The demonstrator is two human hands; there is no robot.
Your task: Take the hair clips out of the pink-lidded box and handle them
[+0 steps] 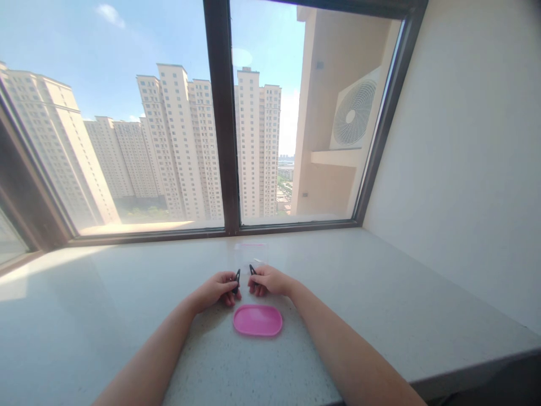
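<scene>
My left hand (223, 288) pinches a small black hair clip (237, 276), its pointed end upward. Between the fingers of my right hand (267, 280) is a second black hair clip (252, 269), tilted to the left. The two clips are apart, with a narrow gap between my hands. Just in front of the hands, nearer to me, lies a pink oval tray (257, 320) with a raised rim and nothing visible in it. Beyond the hands sits a clear, see-through container (252, 252) with a faint pink line at its top; its contents are hard to make out.
All of this rests on a pale speckled windowsill counter (127, 316). A dark window frame (230, 169) closes it off at the back, and a white wall (460, 169) on the right. The counter's front edge (473, 369) shows at lower right.
</scene>
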